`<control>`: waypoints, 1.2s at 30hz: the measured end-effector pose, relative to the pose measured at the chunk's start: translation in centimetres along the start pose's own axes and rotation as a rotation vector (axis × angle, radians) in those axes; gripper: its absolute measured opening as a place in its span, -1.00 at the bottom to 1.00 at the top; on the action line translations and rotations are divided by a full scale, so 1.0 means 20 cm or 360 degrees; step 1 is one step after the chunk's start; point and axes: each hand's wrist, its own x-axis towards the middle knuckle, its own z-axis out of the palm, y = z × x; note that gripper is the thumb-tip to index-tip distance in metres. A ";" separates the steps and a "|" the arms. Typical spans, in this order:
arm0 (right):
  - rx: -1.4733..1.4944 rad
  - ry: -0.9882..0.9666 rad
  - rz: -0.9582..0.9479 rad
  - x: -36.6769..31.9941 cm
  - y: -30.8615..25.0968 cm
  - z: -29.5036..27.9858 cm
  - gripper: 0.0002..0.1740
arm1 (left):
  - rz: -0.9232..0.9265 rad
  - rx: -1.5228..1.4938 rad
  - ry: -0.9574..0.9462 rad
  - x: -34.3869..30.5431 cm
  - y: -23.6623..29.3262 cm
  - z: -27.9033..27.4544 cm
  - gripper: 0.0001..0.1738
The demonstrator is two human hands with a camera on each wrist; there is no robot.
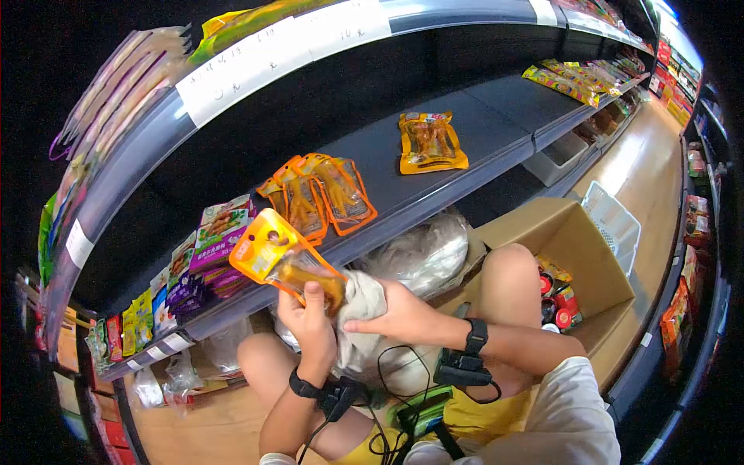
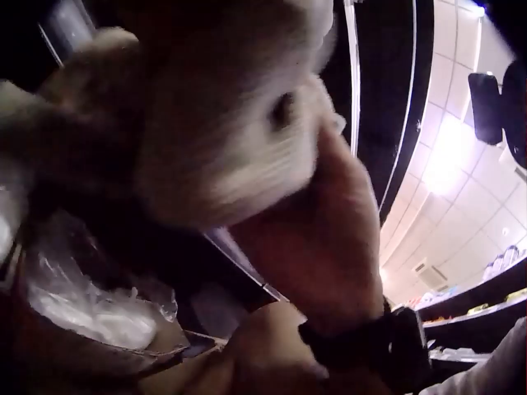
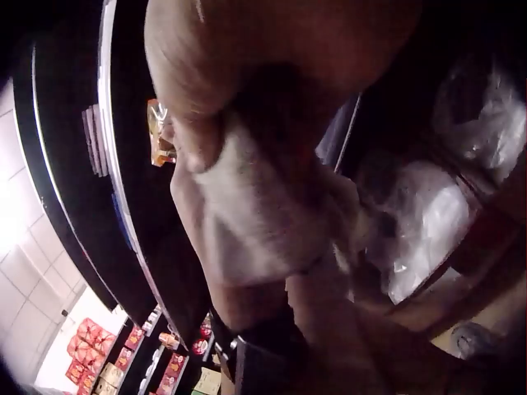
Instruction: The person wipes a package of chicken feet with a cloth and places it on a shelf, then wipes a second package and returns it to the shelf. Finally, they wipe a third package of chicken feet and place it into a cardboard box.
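Observation:
An orange-and-yellow snack pouch [image 1: 271, 246] with a clear window showing brown meat is held up by my left hand [image 1: 308, 322], thumb across its lower part. My right hand [image 1: 407, 314] grips a pale, crumpled cloth [image 1: 363, 304] against the pouch's lower right end. In the left wrist view the cloth [image 2: 235, 140] is large and close, hiding the pouch. The right wrist view shows the cloth [image 3: 255, 210] bunched beneath the fingers. Just behind the pouch, similar orange packs [image 1: 337, 190] lie on the shelf.
Another orange pack [image 1: 432, 143] lies farther along the dark shelf [image 1: 488, 116]. Purple packs [image 1: 221, 232] line its left part. A cardboard box [image 1: 597, 256] holding red-lidded jars stands right of my knee, beside a white plastic basket [image 1: 612, 217]. Clear plastic bags [image 1: 426, 252] sit under the shelf.

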 end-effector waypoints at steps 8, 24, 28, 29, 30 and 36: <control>-0.0326 -0.0135 0.0073 -0.02 -0.12 -0.18 -0.48 | 0.0165 -0.0082 0.0010 0.00 -0.04 -0.08 -0.58; 0.0461 0.0527 -0.0249 0.03 -0.04 -0.22 -0.42 | -0.0410 -0.0743 -0.0166 -0.10 -0.05 0.06 -0.65; 0.0283 0.0632 -0.0254 0.02 -0.06 -0.25 -0.51 | -0.0660 -0.0867 -0.0260 -0.07 -0.08 -0.02 -0.55; 0.0230 0.0632 -0.0286 0.02 -0.08 -0.28 -0.52 | -0.0628 -0.0816 -0.0330 -0.06 -0.07 -0.04 -0.56; 0.0177 0.0636 -0.0312 0.02 -0.10 -0.33 -0.52 | -0.0602 -0.0767 -0.0398 -0.05 -0.05 -0.06 -0.56; -0.0757 0.0293 -0.0443 -0.04 -0.15 -0.43 -0.50 | -0.0732 -0.0137 -0.1134 0.03 0.02 -0.18 -0.39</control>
